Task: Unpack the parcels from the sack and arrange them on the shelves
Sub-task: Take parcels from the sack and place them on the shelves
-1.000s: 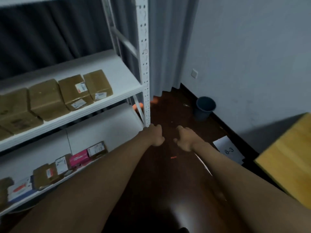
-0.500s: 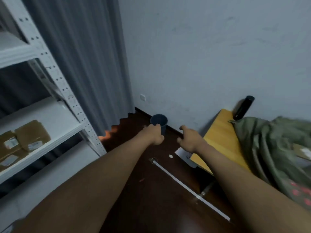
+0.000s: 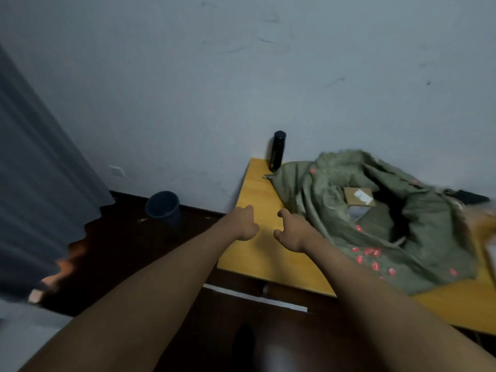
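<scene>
A green sack [image 3: 316, 194] with red print lies crumpled on a yellow wooden table [image 3: 257, 183], its mouth open towards me. Inside the opening I see a brown cardboard parcel [image 3: 358, 196] with a white label, and a second parcel [image 3: 357, 212] partly hidden under it. My left hand [image 3: 243, 224] hovers over the table's left edge, fingers loosely curled and holding nothing. My right hand [image 3: 291, 230] is just left of the sack, fingers apart and holding nothing. The shelves are out of view.
A black bottle [image 3: 277, 150] stands at the table's back corner against the grey wall. A dark bin [image 3: 163, 208] sits on the dark floor by the wall. A grey curtain [image 3: 35, 170] hangs at the left. A black object [image 3: 469, 197] lies behind the sack.
My view has swung right, from the shelves with parcels to the table and sack. Both hands stayed out in front, holding nothing, and are now over the table's left part.
</scene>
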